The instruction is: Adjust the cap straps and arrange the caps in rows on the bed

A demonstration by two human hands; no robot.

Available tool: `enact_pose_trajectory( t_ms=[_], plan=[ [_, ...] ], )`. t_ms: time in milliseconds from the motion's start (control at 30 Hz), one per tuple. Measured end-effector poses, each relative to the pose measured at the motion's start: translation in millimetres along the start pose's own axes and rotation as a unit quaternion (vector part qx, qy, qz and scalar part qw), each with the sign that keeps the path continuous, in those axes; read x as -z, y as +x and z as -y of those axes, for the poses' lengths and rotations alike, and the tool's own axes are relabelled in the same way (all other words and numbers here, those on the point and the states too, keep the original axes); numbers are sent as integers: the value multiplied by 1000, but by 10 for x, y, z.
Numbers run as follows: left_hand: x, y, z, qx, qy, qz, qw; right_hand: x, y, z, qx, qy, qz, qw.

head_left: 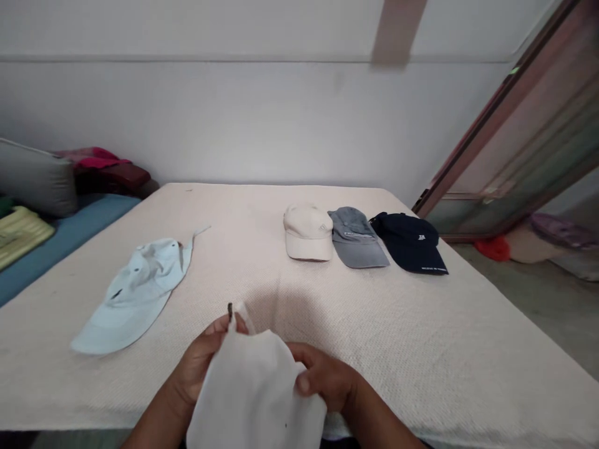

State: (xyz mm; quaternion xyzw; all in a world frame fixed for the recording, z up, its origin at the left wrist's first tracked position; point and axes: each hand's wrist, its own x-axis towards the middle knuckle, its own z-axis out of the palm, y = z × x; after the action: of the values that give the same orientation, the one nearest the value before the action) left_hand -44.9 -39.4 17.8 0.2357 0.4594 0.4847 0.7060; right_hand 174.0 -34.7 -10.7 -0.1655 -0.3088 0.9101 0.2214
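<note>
Because what looks like a soft white cloth cap point(257, 393) sags between the hands, an even, two-sided hold seems best: the left hand point(206, 355) grips its edge beside a small dark tab point(229, 312), while the right hand point(330, 377) pinches the opposite side, thumb uppermost. Gentle tension should smooth the fabric without stretching it. Beyond lies the cream, textured-cloth-covered bench point(397, 330), with a pale-blue crumpled cloth cap point(140, 293) well to the left. Farther back, side by side, sit a navy cap with white lettering point(412, 243), a grey curved-brim cap point(358, 237) and a rounded cream cap point(309, 234)
</note>
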Motion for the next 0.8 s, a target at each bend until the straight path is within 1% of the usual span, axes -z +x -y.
enact_pose_trajectory(
  t_ms=[67, 100, 167, 233, 267, 400, 467, 567, 667, 733, 800],
  plan=[
    [-15, 3, 35, 65, -31, 100, 992, 34, 10, 38, 44, 21, -16, 999],
    [-20, 7, 46, 89, -41, 140, 985, 51, 17, 62, 65, 22, -28, 997],
    [-28, 13, 51, 94, -35, 165, 981, 82, 30, 112, 83, 0, -48, 995],
    [-35, 21, 41, 92, -20, 158, 983, 111, 36, 159, 88, -30, -70, 993],
    [-40, 27, 35, 89, -11, 146, 985, 126, 37, 182, 93, -38, -91, 991],
    [-77, 82, 31, 68, 28, 85, 994, 202, 43, 276, 120, -63, -217, 967],
    [-96, 122, 55, 62, 55, 55, 995, 238, 57, 324, 144, -77, -253, 953],
    [-107, 172, 114, 44, 106, 38, 993, 256, 74, 376, 185, -78, -267, 943],
    [-100, 189, 165, 18, 143, 40, 989, 236, 52, 406, 186, -76, -253, 946],
    [-94, 185, 181, 13, 152, 46, 987, 227, 4, 432, 180, -74, -234, 953],
    [-91, 176, 184, 11, 158, 55, 986, 232, -60, 471, 192, -73, -224, 953]
  ],
)
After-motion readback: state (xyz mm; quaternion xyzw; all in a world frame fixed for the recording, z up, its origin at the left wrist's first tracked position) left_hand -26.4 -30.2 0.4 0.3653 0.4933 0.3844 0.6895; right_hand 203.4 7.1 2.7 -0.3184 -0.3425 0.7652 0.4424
